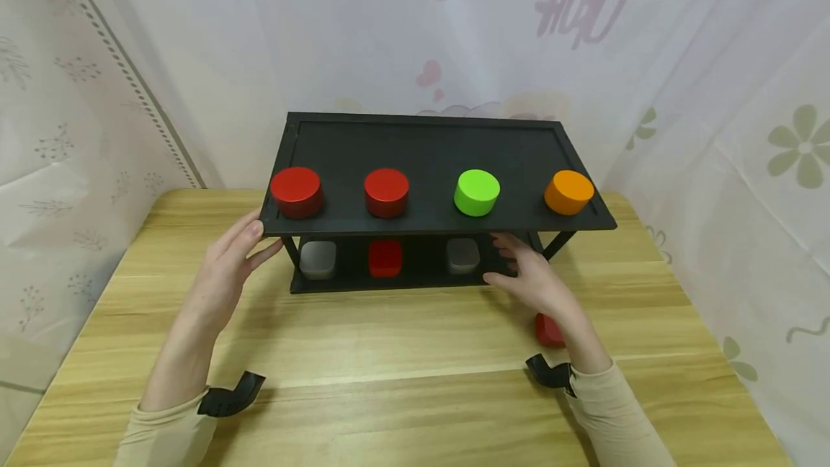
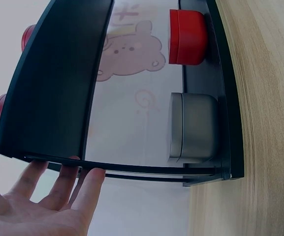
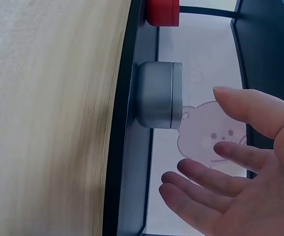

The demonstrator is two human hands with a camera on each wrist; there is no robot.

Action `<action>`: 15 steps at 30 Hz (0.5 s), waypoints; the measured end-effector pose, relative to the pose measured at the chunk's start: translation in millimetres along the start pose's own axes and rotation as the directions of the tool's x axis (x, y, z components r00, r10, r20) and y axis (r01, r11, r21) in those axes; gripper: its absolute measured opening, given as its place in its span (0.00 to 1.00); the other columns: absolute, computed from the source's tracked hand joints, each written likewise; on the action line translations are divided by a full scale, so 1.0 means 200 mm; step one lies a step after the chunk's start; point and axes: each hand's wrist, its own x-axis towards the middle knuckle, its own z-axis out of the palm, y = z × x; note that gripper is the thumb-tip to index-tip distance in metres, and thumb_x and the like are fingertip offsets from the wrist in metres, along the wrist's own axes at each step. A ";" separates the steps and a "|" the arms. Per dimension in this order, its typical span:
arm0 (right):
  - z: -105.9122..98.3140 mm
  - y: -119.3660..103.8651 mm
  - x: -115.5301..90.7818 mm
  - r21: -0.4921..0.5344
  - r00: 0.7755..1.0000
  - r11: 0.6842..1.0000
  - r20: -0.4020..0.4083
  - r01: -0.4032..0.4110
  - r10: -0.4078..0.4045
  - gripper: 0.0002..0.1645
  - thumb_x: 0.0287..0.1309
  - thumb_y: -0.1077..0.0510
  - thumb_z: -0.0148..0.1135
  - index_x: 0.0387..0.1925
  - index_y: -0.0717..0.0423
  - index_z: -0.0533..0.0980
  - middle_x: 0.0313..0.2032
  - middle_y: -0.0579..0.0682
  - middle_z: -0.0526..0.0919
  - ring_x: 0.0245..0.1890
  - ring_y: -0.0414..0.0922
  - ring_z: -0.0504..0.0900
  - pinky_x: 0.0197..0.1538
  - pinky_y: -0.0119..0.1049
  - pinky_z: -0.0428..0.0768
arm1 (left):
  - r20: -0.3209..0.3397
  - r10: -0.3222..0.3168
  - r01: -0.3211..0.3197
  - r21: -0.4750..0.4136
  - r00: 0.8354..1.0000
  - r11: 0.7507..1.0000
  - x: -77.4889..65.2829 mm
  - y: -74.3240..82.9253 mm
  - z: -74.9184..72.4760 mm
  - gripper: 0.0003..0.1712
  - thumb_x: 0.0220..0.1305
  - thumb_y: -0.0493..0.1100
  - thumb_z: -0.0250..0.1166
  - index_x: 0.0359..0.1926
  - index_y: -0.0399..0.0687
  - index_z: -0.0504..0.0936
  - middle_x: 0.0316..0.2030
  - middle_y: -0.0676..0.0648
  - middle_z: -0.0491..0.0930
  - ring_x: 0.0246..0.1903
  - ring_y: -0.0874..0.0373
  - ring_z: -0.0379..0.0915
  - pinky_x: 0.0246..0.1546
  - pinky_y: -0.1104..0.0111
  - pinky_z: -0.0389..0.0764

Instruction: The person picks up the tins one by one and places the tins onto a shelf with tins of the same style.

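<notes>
A black two-tier shelf stands on the wooden table. My left hand holds the left front corner of its upper board, thumb at the top edge and fingers along the side bar. At the lower tier's right part, my right hand reaches under the upper board, fingers spread and nothing in them. Just beside it sits a grey square tin with a lid. Further left on that tier are a red square tin and another grey tin.
Along the upper board's front stand two red round tins, a green round tin and an orange one. A red square tin lies on the table, partly behind the right forearm. A printed white curtain hangs behind.
</notes>
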 end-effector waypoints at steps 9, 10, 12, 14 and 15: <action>-0.03 0.03 -0.05 -0.024 0.999 0.999 -0.024 0.024 -0.025 0.46 0.54 0.49 0.67 0.71 0.44 0.55 0.66 0.54 0.66 0.64 0.53 0.68 0.64 0.53 0.70 | -0.007 -0.006 0.006 0.003 1.000 1.000 0.00 0.01 0.00 0.24 0.74 0.43 0.45 0.67 0.41 0.65 0.63 0.51 0.69 0.65 0.61 0.59 0.58 0.76 0.73; -0.03 0.04 -0.06 -0.028 0.999 0.999 -0.028 0.028 -0.029 0.46 0.54 0.49 0.67 0.71 0.45 0.55 0.67 0.53 0.66 0.65 0.53 0.68 0.64 0.53 0.70 | -0.008 -0.006 0.006 0.003 1.000 1.000 0.00 0.01 0.00 0.24 0.74 0.42 0.45 0.67 0.41 0.65 0.63 0.51 0.69 0.65 0.62 0.59 0.57 0.77 0.73; -0.04 0.05 -0.09 -0.031 0.999 0.999 -0.034 0.028 -0.029 0.46 0.54 0.49 0.66 0.71 0.44 0.55 0.67 0.52 0.65 0.65 0.52 0.68 0.63 0.53 0.70 | -0.006 -0.004 0.004 0.002 1.000 1.000 0.00 0.01 0.01 0.24 0.74 0.42 0.44 0.67 0.41 0.65 0.63 0.51 0.69 0.65 0.62 0.59 0.58 0.76 0.73; -0.04 0.06 -0.11 -0.039 0.998 0.999 -0.042 0.036 -0.037 0.45 0.55 0.48 0.66 0.71 0.44 0.56 0.67 0.52 0.66 0.65 0.52 0.68 0.63 0.53 0.71 | -0.005 -0.004 0.004 -0.005 1.000 1.000 0.00 0.01 0.01 0.24 0.74 0.42 0.44 0.66 0.40 0.65 0.62 0.52 0.70 0.64 0.62 0.60 0.58 0.76 0.73; -0.05 0.06 -0.12 -0.041 0.998 0.998 -0.047 0.041 -0.043 0.45 0.55 0.48 0.66 0.70 0.44 0.56 0.67 0.52 0.66 0.65 0.52 0.68 0.63 0.53 0.71 | -0.006 -0.005 0.005 -0.008 1.000 1.000 0.00 0.01 0.01 0.24 0.74 0.42 0.44 0.66 0.40 0.65 0.61 0.52 0.70 0.64 0.62 0.60 0.58 0.76 0.73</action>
